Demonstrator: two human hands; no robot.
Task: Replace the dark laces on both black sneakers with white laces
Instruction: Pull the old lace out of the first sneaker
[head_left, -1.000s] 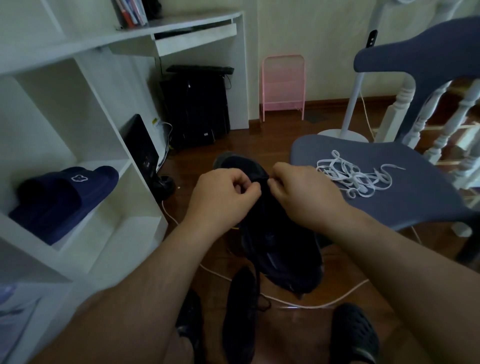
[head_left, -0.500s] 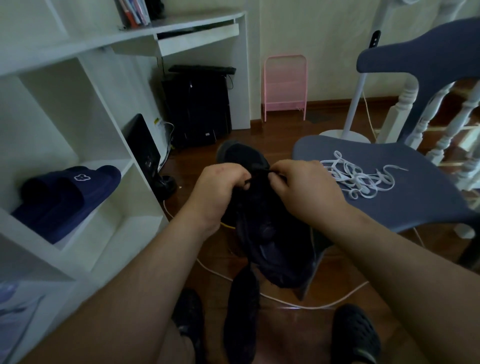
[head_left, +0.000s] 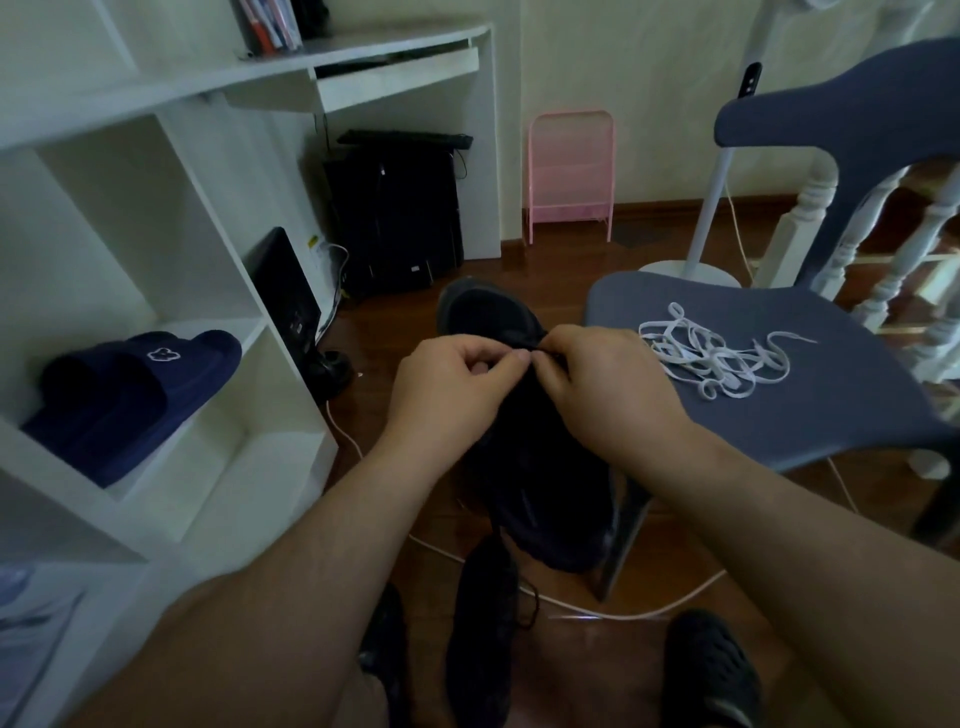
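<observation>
Comparing with half a second ago, you have brought your hands closer together again above the shoe, and your view has hardly changed. On the left, the navy slippers (head_left: 137, 400) lie on the white shelf (head_left: 218, 467) as before. Your left hand (head_left: 457, 395) has its fingers curled, thumb and forefinger pinching the dark lace (head_left: 540, 352) near the top of the black sneaker (head_left: 540, 467), which you hold up in front of you, toe pointing away. Your right hand (head_left: 608, 395) pinches the same lace just beside. The second sneaker (head_left: 483, 634) stays on the floor below. On the right, the white laces (head_left: 722, 356) lie in a loose pile on the blue chair (head_left: 810, 410), unmoved.
</observation>
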